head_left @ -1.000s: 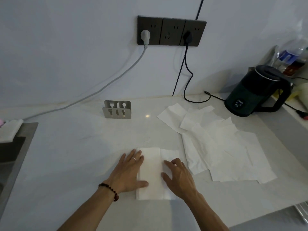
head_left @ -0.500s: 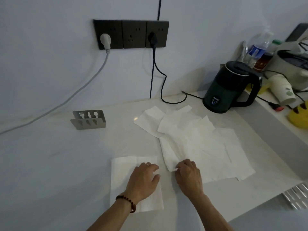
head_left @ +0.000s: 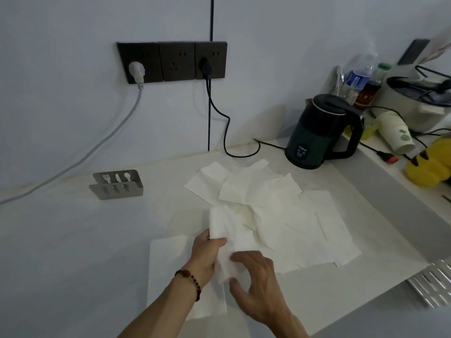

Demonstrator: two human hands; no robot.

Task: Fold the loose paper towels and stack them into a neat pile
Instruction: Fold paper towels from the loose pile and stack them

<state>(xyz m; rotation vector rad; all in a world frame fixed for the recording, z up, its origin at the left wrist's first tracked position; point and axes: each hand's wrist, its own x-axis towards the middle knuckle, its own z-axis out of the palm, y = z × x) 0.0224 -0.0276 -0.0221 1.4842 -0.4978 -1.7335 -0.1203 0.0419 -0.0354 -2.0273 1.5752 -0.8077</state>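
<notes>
A folded white paper towel [head_left: 168, 267] lies flat on the pale counter near the front, partly under my left forearm. Several loose white paper towels [head_left: 275, 215] lie spread and overlapping to its right. One loose towel [head_left: 227, 230] is lifted off that heap. My left hand [head_left: 205, 257] grips its near edge, with a fold of paper standing up above the thumb. My right hand [head_left: 256, 279] holds the same towel's lower part, fingers curled round the paper.
A dark green electric kettle [head_left: 322, 132] stands behind the loose towels. A metal cutlery holder [head_left: 117, 184] sits at the back left. Wall sockets [head_left: 170, 62] with cables hang above. A raised ledge on the right carries a paper cup [head_left: 395, 132], bottles and a yellow object [head_left: 429, 167].
Both hands left the folded towel and moved right. They took hold of a loose towel from the heap and lifted it. The view has shifted to the right.
</notes>
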